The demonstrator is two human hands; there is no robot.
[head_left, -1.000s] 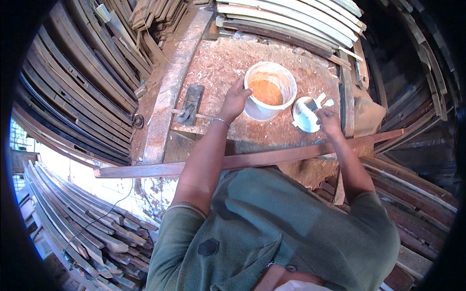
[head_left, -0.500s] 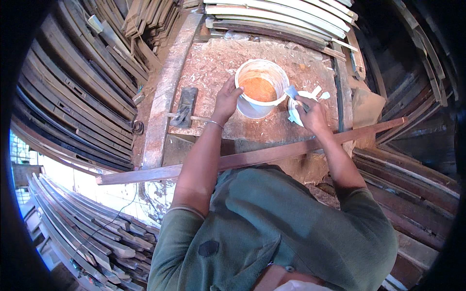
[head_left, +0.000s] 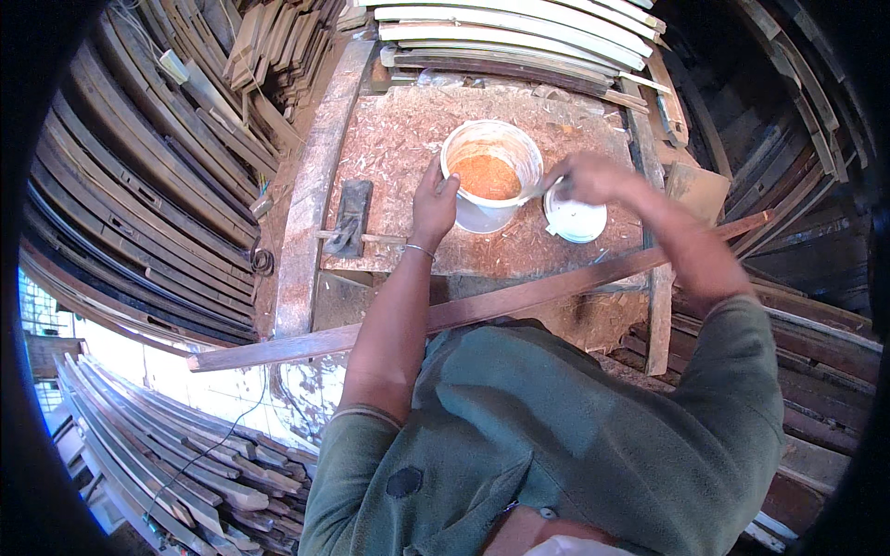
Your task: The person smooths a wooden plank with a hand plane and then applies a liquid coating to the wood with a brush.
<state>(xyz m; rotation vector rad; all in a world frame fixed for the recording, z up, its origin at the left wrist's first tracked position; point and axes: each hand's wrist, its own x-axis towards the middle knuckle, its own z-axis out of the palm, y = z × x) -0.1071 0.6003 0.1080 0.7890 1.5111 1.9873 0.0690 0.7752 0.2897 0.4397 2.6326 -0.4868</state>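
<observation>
A white plastic bucket with orange-brown, paste-like stuff inside stands on the worktable. My left hand clasps its left side, thumb near the rim. Against the rim's right side rests the blade of a putty knife. My right hand grips this knife, its fingers partly hidden and a little blurred. Just below that hand lies a round white lid or shallow tub, beside the bucket.
A long reddish-brown wooden bar crosses in front of me. Left of the bucket sits a dark hand plane-like block with a crosspiece. Shavings cover the worktable. Stacked boards stand behind; more timber fills the left.
My right hand has risen and turned over, bringing the putty knife from above the white lid to the bucket's rim. The left hand still holds the bucket; the view has shifted slightly.
</observation>
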